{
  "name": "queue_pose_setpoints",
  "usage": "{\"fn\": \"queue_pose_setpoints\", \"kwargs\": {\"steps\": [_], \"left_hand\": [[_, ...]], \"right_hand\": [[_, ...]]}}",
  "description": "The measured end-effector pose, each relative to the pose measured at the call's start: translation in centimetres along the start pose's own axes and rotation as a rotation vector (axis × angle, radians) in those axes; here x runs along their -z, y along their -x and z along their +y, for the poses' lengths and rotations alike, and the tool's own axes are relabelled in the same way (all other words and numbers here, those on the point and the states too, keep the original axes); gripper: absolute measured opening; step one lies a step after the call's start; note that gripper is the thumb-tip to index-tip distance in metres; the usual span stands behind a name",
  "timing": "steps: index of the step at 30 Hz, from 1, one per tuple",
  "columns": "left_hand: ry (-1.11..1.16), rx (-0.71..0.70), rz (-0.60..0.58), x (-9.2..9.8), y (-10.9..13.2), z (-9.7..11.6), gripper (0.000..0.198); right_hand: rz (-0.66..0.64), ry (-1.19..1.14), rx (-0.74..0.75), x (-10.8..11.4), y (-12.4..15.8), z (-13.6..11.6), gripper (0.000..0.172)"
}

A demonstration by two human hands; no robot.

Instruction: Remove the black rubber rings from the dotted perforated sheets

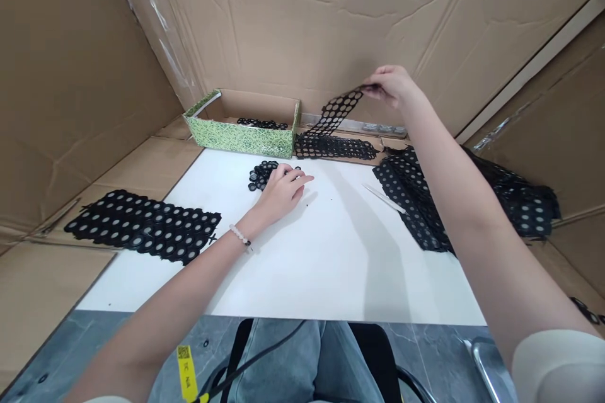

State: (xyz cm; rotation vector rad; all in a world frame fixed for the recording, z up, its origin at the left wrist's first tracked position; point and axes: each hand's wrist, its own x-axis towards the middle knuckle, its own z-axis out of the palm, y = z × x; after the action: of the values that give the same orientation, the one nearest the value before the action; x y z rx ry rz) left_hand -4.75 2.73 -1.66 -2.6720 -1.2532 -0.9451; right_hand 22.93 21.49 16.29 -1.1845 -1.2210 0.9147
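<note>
My right hand [391, 85] is raised near the back wall, its fingers closed on the end of a black perforated sheet [335, 111]. The sheet is a strip full of round holes, and it slopes down to a stack of similar perforated strips [338, 147] behind the white table. On the table, my left hand [282, 192] lies beside a small pile of black rings [261, 174]. Its fingers are stretched out and partly cover the pile's right side. A bracelet circles the left wrist.
A green patterned box [241, 137] with black pieces inside stands at the back left. One dotted black sheet [146, 227] lies at left; several more sheets [418, 201] are heaped at right, beside a thin white tool [384, 198]. Cardboard walls [302, 25] enclose the white table [302, 264].
</note>
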Motion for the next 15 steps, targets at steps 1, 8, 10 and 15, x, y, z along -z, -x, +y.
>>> {"fn": "queue_pose_setpoints", "kwargs": {"steps": [1, 8, 10, 15], "left_hand": [[0.004, 0.002, -0.002, 0.0, 0.0, 0.0, 0.039], [0.041, 0.017, -0.049, 0.4, -0.1, 0.4, 0.038], [0.040, 0.014, -0.056, 0.4, 0.0, 0.4, 0.039], [0.017, -0.002, -0.048, 0.1, 0.0, -0.1, 0.039]], "right_hand": [[0.024, 0.010, -0.007, 0.6, 0.0, 0.5, 0.034], [0.215, -0.043, 0.048, 2.1, -1.5, -0.1, 0.040], [0.229, -0.074, 0.071, 1.6, -1.9, -0.8, 0.041], [0.210, -0.066, 0.096, -1.1, -2.6, -2.5, 0.036]]}}
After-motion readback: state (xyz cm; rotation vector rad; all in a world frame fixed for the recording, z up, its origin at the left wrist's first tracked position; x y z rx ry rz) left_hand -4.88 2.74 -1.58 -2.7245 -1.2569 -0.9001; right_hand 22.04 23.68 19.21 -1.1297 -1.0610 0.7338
